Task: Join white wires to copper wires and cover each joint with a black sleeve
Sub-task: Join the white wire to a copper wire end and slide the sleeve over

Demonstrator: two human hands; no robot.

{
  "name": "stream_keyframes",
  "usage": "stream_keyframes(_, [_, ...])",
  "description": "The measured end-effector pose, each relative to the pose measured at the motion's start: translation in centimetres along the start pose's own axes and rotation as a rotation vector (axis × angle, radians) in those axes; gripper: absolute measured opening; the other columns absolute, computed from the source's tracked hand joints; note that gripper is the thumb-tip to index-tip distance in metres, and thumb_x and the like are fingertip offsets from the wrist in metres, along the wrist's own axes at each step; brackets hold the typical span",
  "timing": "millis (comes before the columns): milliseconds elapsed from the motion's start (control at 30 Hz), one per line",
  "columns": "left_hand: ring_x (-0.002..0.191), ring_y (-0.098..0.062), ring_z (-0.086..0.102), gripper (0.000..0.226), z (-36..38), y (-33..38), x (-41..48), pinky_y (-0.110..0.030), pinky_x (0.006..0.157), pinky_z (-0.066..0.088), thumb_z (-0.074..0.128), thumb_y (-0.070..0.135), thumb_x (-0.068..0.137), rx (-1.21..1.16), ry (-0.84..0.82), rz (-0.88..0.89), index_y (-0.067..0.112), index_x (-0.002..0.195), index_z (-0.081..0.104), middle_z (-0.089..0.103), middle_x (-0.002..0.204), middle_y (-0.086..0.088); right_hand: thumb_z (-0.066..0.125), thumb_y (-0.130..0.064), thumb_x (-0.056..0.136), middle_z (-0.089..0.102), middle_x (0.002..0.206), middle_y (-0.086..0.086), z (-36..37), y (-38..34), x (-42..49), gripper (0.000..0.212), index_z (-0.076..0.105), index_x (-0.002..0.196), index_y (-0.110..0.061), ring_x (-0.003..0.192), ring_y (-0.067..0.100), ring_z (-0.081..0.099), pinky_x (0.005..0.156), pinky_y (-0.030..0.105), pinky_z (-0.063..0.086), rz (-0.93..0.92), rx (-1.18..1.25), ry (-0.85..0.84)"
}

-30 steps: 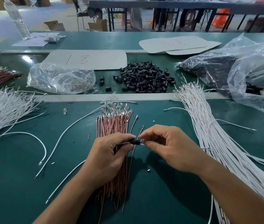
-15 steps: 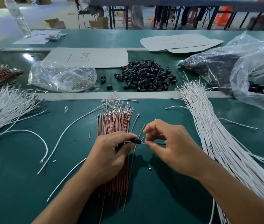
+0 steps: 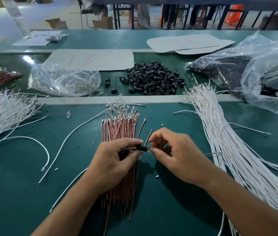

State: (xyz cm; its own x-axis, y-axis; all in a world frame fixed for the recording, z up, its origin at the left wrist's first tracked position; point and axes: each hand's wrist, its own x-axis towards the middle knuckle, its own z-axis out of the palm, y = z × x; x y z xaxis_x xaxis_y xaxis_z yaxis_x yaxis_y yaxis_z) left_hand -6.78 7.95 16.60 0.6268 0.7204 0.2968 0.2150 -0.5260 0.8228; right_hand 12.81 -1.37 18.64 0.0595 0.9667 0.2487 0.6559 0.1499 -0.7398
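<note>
Sleeve (image 3: pixel 142 148) sits at centre frame, above the lower half of the copper bundle (image 3: pixel 119 130), pinched between thumb and forefinger of my left grip (image 3: pixel 116 160) along with a thin wire that runs back over my knuckles. My right grip (image 3: pixel 177 155) is clenched on a second wire (image 3: pixel 209 153), its fingertips just beside the sleeve's right mouth. The wire's far end trails off toward the white bundle (image 3: pixel 228 142) at right. The joint itself is hidden by my fingers, so I cannot tell whether it is made.

As I judge it, the chief risk is the wire end missing the bore and bending at the sleeve's lip if I push off-line. Too light a pinch on the left could let the sleeve slide off and drop among the copper wires. Two loose strands (image 3: pixel 145 132) stand up between my hands and could snag. A pull from the right might part the joint. More sleeves (image 3: pixel 153 80) lie heaped upper centre on the bench (image 3: pixel 15 193).
</note>
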Motion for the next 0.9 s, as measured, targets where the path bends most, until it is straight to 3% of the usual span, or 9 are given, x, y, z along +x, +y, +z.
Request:
stream_keyframes(133, [0.095, -0.012, 0.073, 0.022, -0.3, -0.1, 0.0, -0.031, 0.088, 0.058, 0.073, 0.025, 0.085, -0.15, -0.025, -0.083, 0.032, 0.105, 0.071, 0.076, 0.097, 0.01, 0.071, -0.016, 0.094, 0.068, 0.09, -0.014, 0.4, 0.1, -0.2, 0.015, 0.069, 0.108, -0.021, 0.085, 0.01, 0.065, 0.077, 0.027, 0.053, -0.001, 0.003, 0.025])
stream_keyframes(267, [0.091, -0.011, 0.074, 0.02, -0.4, -0.2, 0.1, -0.023, 0.084, 0.057, 0.075, 0.024, 0.086, -0.174, -0.042, -0.089, 0.035, 0.102, 0.072, 0.077, 0.095, 0.01, 0.069, -0.02, 0.094, 0.067, 0.087, -0.012, 0.9, 0.6, -0.3, 0.013, 0.067, 0.103, -0.029, 0.08, 0.014, 0.066, 0.076, 0.039, 0.057, 0.06, 0.143, 0.067])
stream_keyframes(400, [0.085, -0.011, 0.074, 0.016, -0.3, 0.1, 0.3, -0.024, 0.079, 0.058, 0.075, 0.032, 0.082, -0.174, -0.032, -0.125, 0.035, 0.098, 0.073, 0.077, 0.088, 0.009, 0.068, -0.015, 0.094, 0.066, 0.087, -0.006, 1.4, 0.8, -0.4, 0.016, 0.066, 0.099, -0.03, 0.073, 0.014, 0.066, 0.07, 0.046, 0.061, 0.096, 0.268, 0.075])
stream_keyframes(500, [0.081, -0.013, 0.074, 0.015, -0.2, 0.0, 0.3, -0.027, 0.078, 0.059, 0.075, 0.034, 0.082, -0.16, -0.02, -0.137, 0.035, 0.097, 0.073, 0.077, 0.085, 0.008, 0.068, -0.013, 0.095, 0.065, 0.085, -0.006, 1.7, 1.0, -0.3, 0.019, 0.066, 0.097, -0.031, 0.066, 0.012, 0.065, 0.066, 0.033, 0.06, 0.111, 0.266, 0.062])
stream_keyframes(633, [0.083, -0.008, 0.074, 0.012, 0.3, 0.1, 0.1, -0.026, 0.079, 0.06, 0.08, 0.025, 0.083, -0.15, 0.045, -0.119, 0.029, 0.094, 0.075, 0.077, 0.087, 0.011, 0.067, -0.032, 0.095, 0.066, 0.087, -0.006, 1.6, 0.8, -0.3, 0.007, 0.069, 0.103, -0.031, 0.061, 0.001, 0.057, 0.059, 0.023, 0.052, 0.101, 0.277, 0.013])
stream_keyframes(733, [0.086, -0.006, 0.073, 0.015, 0.1, 0.7, -0.3, -0.024, 0.08, 0.059, 0.076, 0.025, 0.087, -0.141, 0.007, -0.087, 0.031, 0.1, 0.076, 0.077, 0.092, 0.012, 0.072, -0.032, 0.093, 0.071, 0.089, -0.011, 1.8, 0.6, -0.2, 0.012, 0.074, 0.104, -0.029, 0.077, 0.008, 0.066, 0.072, 0.024, 0.055, 0.062, 0.22, 0.044])
stream_keyframes(800, [0.072, -0.004, 0.069, 0.019, -0.3, 1.0, -0.4, -0.019, 0.067, 0.056, 0.067, 0.024, 0.092, -0.104, -0.035, -0.058, 0.035, 0.105, 0.076, 0.076, 0.085, 0.01, 0.073, -0.023, 0.092, 0.074, 0.091, -0.012, 1.9, 0.6, -0.1, 0.014, 0.076, 0.104, -0.029, 0.085, 0.011, 0.068, 0.079, 0.023, 0.054, 0.05, 0.226, 0.056])
stream_keyframes(833, [0.065, -0.007, 0.067, 0.021, -0.5, 1.2, -0.3, -0.023, 0.061, 0.055, 0.063, 0.025, 0.092, -0.094, -0.039, -0.066, 0.036, 0.104, 0.075, 0.075, 0.081, 0.008, 0.074, -0.019, 0.091, 0.075, 0.092, -0.013, 2.0, 0.7, 0.0, 0.016, 0.077, 0.103, -0.029, 0.087, 0.01, 0.069, 0.08, 0.02, 0.053, 0.051, 0.243, 0.064])
stream_keyframes(900, [0.069, -0.016, 0.071, 0.017, -0.6, 1.3, -0.1, -0.037, 0.066, 0.058, 0.064, 0.021, 0.093, -0.095, -0.034, -0.103, 0.031, 0.098, 0.076, 0.076, 0.08, 0.005, 0.075, -0.014, 0.09, 0.076, 0.092, -0.014, 2.1, 0.9, -0.1, 0.018, 0.078, 0.101, -0.028, 0.088, 0.007, 0.071, 0.08, 0.014, 0.051, 0.051, 0.273, 0.083])
